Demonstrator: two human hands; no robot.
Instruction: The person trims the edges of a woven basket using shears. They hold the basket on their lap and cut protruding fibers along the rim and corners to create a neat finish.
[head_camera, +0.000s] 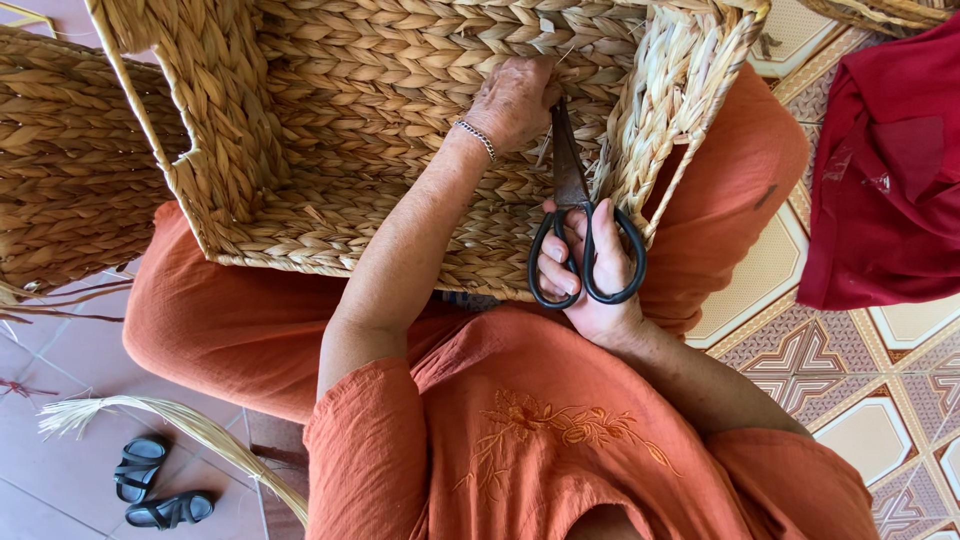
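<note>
A large woven straw basket (330, 120) rests on my lap, its open side facing me. My left hand (512, 100), with a bracelet at the wrist, reaches inside and presses against the braided wall, pinching something I cannot make out. My right hand (590, 275) grips black-handled scissors (578, 215), fingers through the loops, blades pointing up toward my left hand's fingers near the basket's corner. I wear orange clothing.
Another woven basket (60, 170) lies at the left. A bundle of loose straw (170, 420) and a pair of black sandals (155, 485) lie on the floor at lower left. Red cloth (885, 170) sits at the right on patterned tiles (850, 370).
</note>
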